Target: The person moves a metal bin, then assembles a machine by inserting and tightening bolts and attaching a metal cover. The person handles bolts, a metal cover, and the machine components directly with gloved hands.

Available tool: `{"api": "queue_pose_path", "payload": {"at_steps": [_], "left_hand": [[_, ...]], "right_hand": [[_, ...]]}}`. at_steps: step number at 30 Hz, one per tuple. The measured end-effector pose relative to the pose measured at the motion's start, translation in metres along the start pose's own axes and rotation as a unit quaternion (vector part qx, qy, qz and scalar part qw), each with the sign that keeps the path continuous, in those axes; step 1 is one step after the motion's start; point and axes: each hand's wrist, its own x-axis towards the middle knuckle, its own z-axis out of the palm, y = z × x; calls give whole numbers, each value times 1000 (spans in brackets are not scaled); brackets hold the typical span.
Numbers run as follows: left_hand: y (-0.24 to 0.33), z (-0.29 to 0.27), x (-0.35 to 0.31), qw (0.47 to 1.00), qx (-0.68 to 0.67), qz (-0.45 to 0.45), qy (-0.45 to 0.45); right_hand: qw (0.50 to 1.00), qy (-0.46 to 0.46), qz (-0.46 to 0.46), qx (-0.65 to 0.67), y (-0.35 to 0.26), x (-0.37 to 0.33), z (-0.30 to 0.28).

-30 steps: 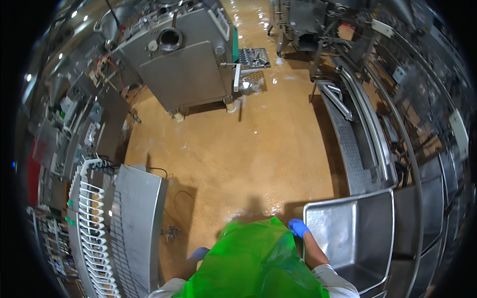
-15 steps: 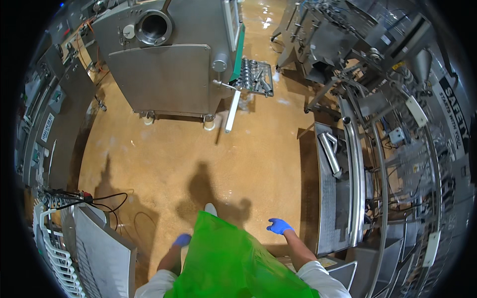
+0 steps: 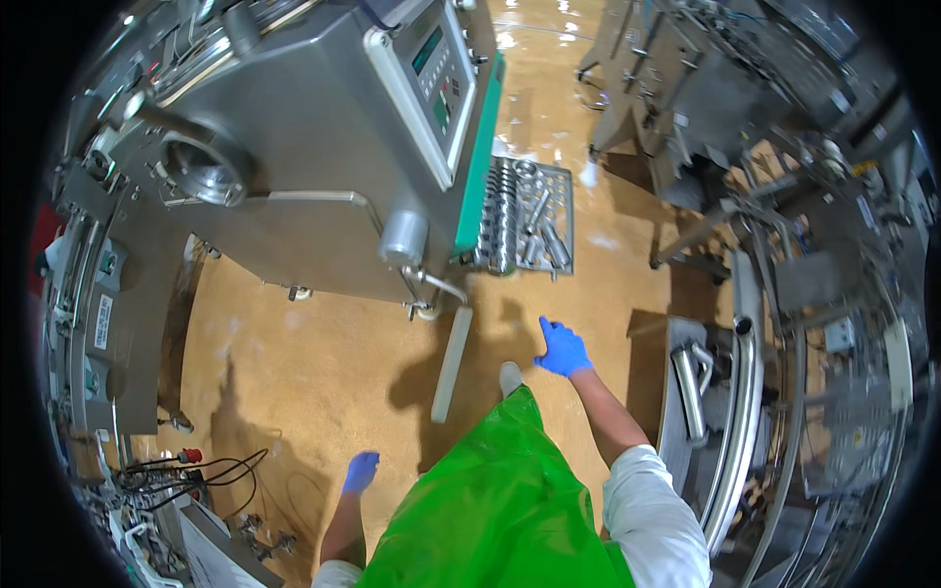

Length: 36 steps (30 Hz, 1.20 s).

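My right hand (image 3: 564, 350), in a blue glove, reaches forward over the floor with thumb and fingers apart and nothing in it. My left hand (image 3: 362, 472), also blue-gloved, hangs lower on the left side, its fingers loosely extended and empty. Neither touches anything. Ahead stands a large steel machine (image 3: 304, 108) with a round outlet (image 3: 206, 169), a control panel (image 3: 438, 83) and a green side edge. From its near corner a white-grey bar lever (image 3: 452, 365) sticks out toward me. Beside the machine, a perforated metal tray (image 3: 561, 211) carries several steel tubes and ring-shaped parts.
On the right runs a steel trough (image 3: 686, 338) with a bent pipe (image 3: 690, 392) in it, next to a long pipe rail (image 3: 735, 431). Black cables (image 3: 230, 470) loop at the lower left by steel equipment. My green apron (image 3: 480, 500) covers the bottom middle. The tan floor (image 3: 304, 372) looks wet.
I have moved forward: the machine, its lever and the tray of parts are nearer. My right hand has swung forward and up; my left hand shows more fully.
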Motion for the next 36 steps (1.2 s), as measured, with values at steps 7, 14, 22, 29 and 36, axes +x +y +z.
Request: {"api": "queue_pose_path", "payload": {"at_steps": [7,14,22,29,36], "left_hand": [[27,93,-110,965,83,-224,-110],[177,189,-197,955,83,-266,-97],[184,216,-208,985,147,-88,-7],[207,225,-223,958,82,-274,-12],[212,209,-216,932,-1,-358,60]], "right_hand": [[997,81,-6,-14,74,302,-51],[994,-5,-74,-80,84,435,-45],[988,-80,-41,-129,89,432,-77],[994,29,-102,-37,115,443,-69],[748,-23,-96,656,176,403,9]]}}
